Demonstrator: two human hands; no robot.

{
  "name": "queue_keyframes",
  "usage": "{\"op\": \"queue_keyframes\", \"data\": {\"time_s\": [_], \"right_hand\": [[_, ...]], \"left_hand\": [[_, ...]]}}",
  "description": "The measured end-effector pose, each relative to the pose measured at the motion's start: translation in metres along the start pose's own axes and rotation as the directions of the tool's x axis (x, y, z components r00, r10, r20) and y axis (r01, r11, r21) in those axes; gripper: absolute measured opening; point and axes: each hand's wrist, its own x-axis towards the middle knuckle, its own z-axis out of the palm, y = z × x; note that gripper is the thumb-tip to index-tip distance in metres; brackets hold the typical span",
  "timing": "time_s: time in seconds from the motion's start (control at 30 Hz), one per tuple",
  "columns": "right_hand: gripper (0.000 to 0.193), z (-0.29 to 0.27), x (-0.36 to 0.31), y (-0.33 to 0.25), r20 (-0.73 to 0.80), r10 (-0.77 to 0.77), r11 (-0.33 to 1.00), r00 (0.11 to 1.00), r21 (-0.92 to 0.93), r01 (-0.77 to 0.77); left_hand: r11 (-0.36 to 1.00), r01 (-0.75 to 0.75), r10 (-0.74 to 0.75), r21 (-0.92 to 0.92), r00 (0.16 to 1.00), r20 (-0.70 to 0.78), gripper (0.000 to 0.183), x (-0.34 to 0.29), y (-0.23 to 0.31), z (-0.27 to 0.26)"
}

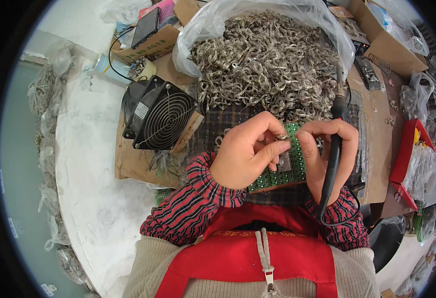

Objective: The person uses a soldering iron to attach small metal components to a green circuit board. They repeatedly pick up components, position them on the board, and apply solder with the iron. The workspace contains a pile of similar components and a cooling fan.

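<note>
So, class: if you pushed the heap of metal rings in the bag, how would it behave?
The rings look small, loose and tangled, so they would probably shift in clumps rather than slide as one. The clear bag looks thin and floppy, so likely little support. The heap is large, probably heavy.

green circuit board [286, 169]: mostly hidden by both hands | soldering iron [333, 159] tip: hidden behind right hand [322, 154]
</note>
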Motion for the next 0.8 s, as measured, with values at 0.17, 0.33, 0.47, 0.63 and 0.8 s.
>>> {"op": "queue_keyframes", "data": {"time_s": [0.17, 0.33, 0.47, 0.63, 0.8], "right_hand": [[0.030, -0.007, 0.001, 0.000, 0.089, -0.091, 0.992, 0.992, -0.077, 0.098], [0.034, -0.020, -0.005, -0.004, 0.213, 0.024, 0.993, 0.977, -0.118, 0.002], [0.037, -0.016, -0.016, -0.005, 0.134, 0.174, 0.984, 0.975, -0.062, -0.167], [0.037, -0.019, -0.023, -0.005, 0.177, 0.109, 0.981, 0.978, -0.180, -0.076], [0.037, -0.019, -0.030, -0.005, 0.133, 0.192, 0.977, 0.972, -0.117, -0.177]], "left_hand": [[0.973, -0.165, 0.177, 0.159, 0.982, -0.067, 0.017, -0.007, -0.006, 0.007], [0.907, -0.194, 0.235, 0.375, 0.970, -0.066, 0.014, -0.010, -0.015, 0.003], [0.990, 0.098, -0.109, -0.097, 0.988, -0.113, 0.016, -0.015, -0.021, 0.008], [0.982, 0.117, -0.136, -0.150, 0.983, -0.123, 0.018, -0.015, -0.027, 0.009], [0.974, 0.152, -0.169, -0.170, 0.981, -0.095, 0.017, -0.018, -0.035, 0.009]]}}
